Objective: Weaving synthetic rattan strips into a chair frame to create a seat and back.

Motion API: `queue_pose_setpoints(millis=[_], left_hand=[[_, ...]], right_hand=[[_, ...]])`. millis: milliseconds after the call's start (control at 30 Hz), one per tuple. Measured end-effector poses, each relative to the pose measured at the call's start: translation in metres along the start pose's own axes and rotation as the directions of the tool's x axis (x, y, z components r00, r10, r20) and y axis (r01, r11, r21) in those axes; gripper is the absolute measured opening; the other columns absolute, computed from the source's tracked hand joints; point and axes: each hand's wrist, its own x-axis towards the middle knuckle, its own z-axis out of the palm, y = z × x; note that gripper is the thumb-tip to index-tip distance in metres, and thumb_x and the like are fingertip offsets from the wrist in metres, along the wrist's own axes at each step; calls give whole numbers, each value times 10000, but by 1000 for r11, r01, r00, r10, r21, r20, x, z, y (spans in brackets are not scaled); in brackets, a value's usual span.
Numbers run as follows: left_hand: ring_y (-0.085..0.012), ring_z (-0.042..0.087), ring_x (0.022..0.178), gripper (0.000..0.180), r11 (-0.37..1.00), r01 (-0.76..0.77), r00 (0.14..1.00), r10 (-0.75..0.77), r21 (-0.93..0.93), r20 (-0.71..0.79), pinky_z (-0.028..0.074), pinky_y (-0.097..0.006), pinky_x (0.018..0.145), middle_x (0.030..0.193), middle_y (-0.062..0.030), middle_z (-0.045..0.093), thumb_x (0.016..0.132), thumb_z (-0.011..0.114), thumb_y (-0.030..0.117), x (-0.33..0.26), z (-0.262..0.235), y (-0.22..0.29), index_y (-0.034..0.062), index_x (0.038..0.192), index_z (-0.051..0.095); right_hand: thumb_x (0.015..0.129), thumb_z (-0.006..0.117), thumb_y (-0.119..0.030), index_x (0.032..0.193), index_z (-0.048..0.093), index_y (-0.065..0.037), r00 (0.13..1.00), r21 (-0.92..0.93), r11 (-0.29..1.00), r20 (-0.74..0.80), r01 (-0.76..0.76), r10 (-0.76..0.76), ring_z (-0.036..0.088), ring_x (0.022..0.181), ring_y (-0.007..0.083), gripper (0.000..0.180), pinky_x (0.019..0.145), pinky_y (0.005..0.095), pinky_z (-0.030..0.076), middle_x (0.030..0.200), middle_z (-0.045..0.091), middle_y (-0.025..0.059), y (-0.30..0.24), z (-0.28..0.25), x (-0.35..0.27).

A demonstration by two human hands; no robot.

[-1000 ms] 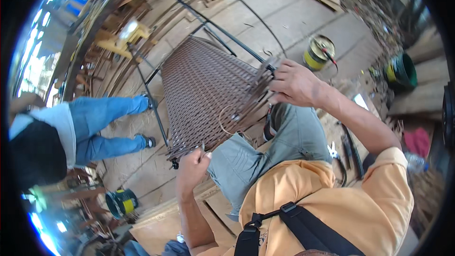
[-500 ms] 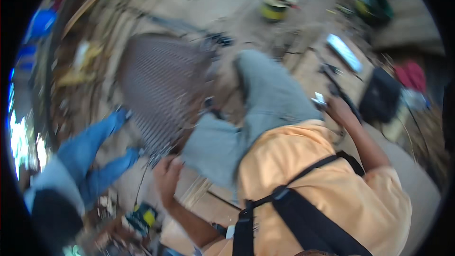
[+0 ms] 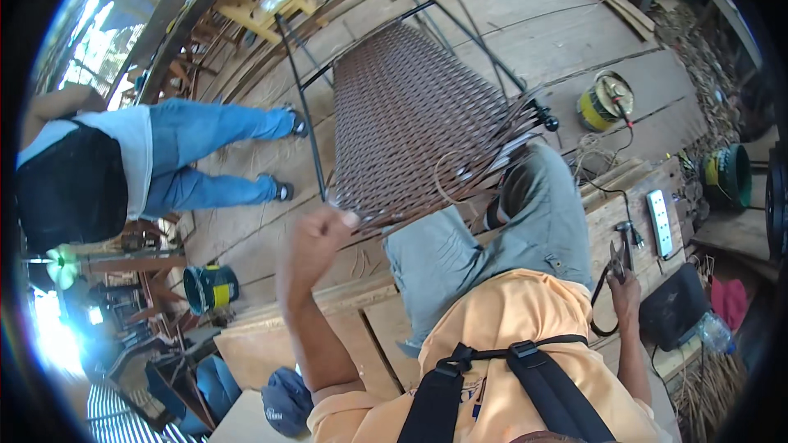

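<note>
A brown woven panel [image 3: 410,107] on a black metal frame [image 3: 316,139], like a piece of furniture, stands tilted in front of my knees. My left hand [image 3: 316,242] is closed at its near left corner, slightly blurred, with the thumb against the edge. Loose strands [image 3: 492,168] stick out along the near right edge, one curling up in a loop. Out to the right, above the wooden bench, my right hand [image 3: 627,291] is closed round the handles of pliers [image 3: 617,261], whose jaws point away from me.
A white power strip [image 3: 659,223] with a cable lies on the bench, beside a black bag [image 3: 675,305] and a plastic bottle [image 3: 714,332]. Beyond stands a yellow-and-black can [image 3: 606,102]. On the left, another person [image 3: 164,156] stands near a dark bucket [image 3: 211,287].
My view has swung left and steadied, so the panel shows farther up and right. My right hand, with the tool, has moved nearer my body. My left hand stays at the panel's corner.
</note>
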Motion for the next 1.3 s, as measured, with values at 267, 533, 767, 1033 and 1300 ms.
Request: queue_pose_setpoints(millis=[267, 533, 767, 1033, 1300], left_hand=[[-409, 631, 839, 456, 915, -287, 957, 288, 282, 37, 483, -483, 764, 826, -237, 654, 865, 509, 413, 165, 87, 134, -12, 816, 667], [-396, 625, 837, 260, 855, -398, 905, 426, 332, -13, 480, -482, 738, 845, -210, 652, 825, 566, 256, 172, 147, 161, 10, 853, 643], [-396, 602, 818, 227, 820, -534, 818, 563, 206, -123, 463, -472, 718, 843, -194, 621, 875, 536, 232, 159, 150, 155, 21, 883, 620], [-396, 594, 822, 229, 826, -563, 813, 561, 37, -157, 459, -450, 715, 864, -206, 616, 882, 543, 212, 154, 158, 153, 1, 915, 627], [-391, 603, 825, 216, 799, -586, 761, 599, 133, -248, 473, -470, 708, 866, -190, 615, 888, 545, 227, 139, 122, 136, 30, 915, 631]], right_hand=[[780, 650, -184, 1126, 596, -43, 853, 746, 630, 458, -217, -249, 559, 848, 141, 377, 772, 291, 447, 962, 603, 16, -76, -17, 37], [919, 447, -509, 948, 566, 47, 834, 86, 902, 351, 424, -425, 598, 810, 341, 569, 731, 441, 442, 810, 600, 223, -218, -89, 118], [922, 437, -538, 927, 584, 51, 687, -25, 722, 330, 692, -647, 576, 838, 460, 606, 732, 495, 440, 798, 605, 275, -310, -90, 149], [930, 449, -507, 970, 595, 21, 771, -165, 757, 227, 633, -595, 585, 859, 442, 549, 747, 489, 442, 815, 608, 278, -291, -83, 143], [906, 509, -467, 940, 572, 37, 774, -52, 773, 58, 633, -630, 576, 818, 452, 509, 698, 479, 430, 808, 597, 277, -256, -56, 135]])
